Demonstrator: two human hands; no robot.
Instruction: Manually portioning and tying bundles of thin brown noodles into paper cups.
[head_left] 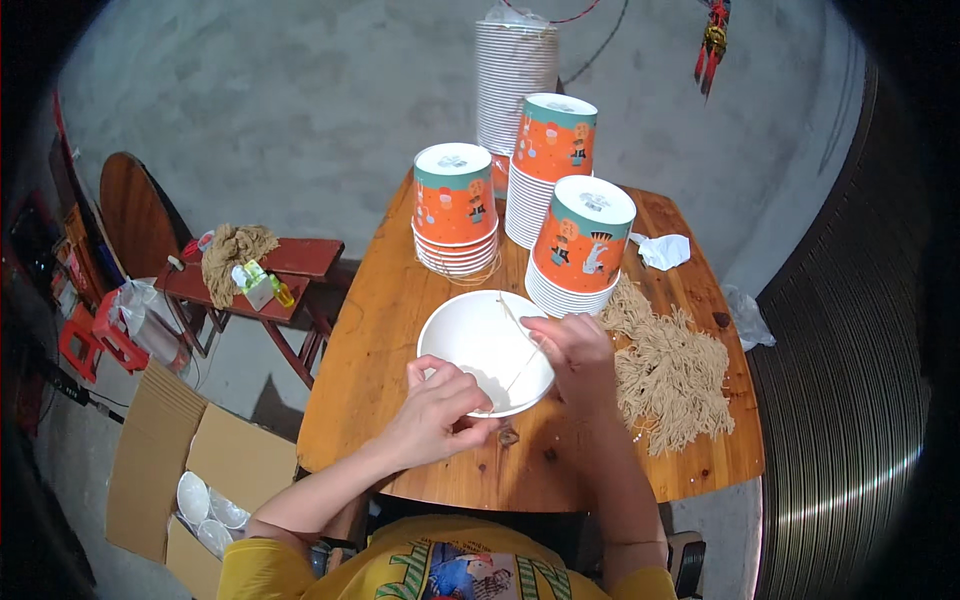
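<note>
A round white tub [468,335] sits on the wooden table in front of me, its open mouth facing up toward me. At its near left rim, my left hand [442,410] is closed, with thumb and fingers bent around the edge. Over the right rim, my right hand [575,350] pinches a thin beige string [522,372] that runs across the mouth of the tub. The string's lower end passes toward my left fingertips, where it is hard to make out. Right of my right hand lies a heap of beige strings [675,375].
Upside-down orange and green paper tubs stand in stacks [455,200] behind the white tub. A taller white stack [515,85] rises at the back. Crumpled white paper [663,250] lies on the table [370,385]. Leftward are a red bench [290,258] and an open cardboard box [235,445].
</note>
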